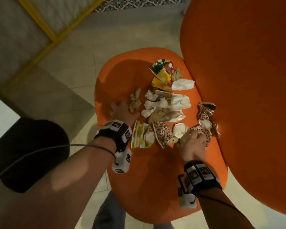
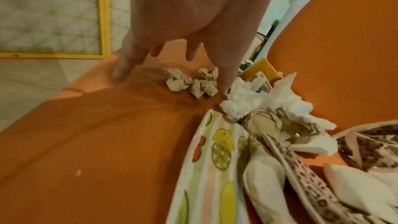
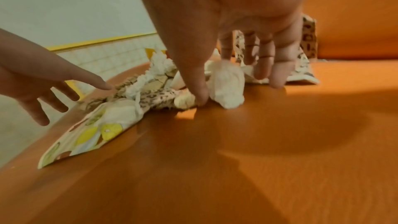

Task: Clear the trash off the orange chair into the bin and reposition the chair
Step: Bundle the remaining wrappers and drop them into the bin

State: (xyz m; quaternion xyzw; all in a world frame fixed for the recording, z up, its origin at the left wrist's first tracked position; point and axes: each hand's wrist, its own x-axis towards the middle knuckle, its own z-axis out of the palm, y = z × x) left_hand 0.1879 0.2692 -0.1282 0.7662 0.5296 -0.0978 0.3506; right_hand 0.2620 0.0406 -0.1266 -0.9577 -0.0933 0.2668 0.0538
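Observation:
The orange chair's seat (image 1: 147, 171) carries a pile of trash (image 1: 165, 103): crumpled white tissues, brown paper wads (image 2: 178, 79), a fruit-patterned paper plate (image 1: 139, 138) and torn leopard-print paper (image 1: 205, 116). My left hand (image 1: 118, 107) hovers open at the pile's left edge, fingers spread, with its thumb beside the brown wads. My right hand (image 1: 191, 134) reaches down onto the near right of the pile. In the right wrist view its thumb and straight fingers (image 3: 277, 77) touch down on either side of a white tissue wad (image 3: 227, 83), over leopard paper. No bin is identifiable.
The chair's tall orange backrest (image 1: 246, 80) rises on the right. A yellow-framed mesh panel (image 1: 40, 30) stands at the far left on the tiled floor (image 1: 69, 76). A dark rounded shape (image 1: 31, 154) sits at the near left. A patterned rug (image 1: 139, 2) lies beyond.

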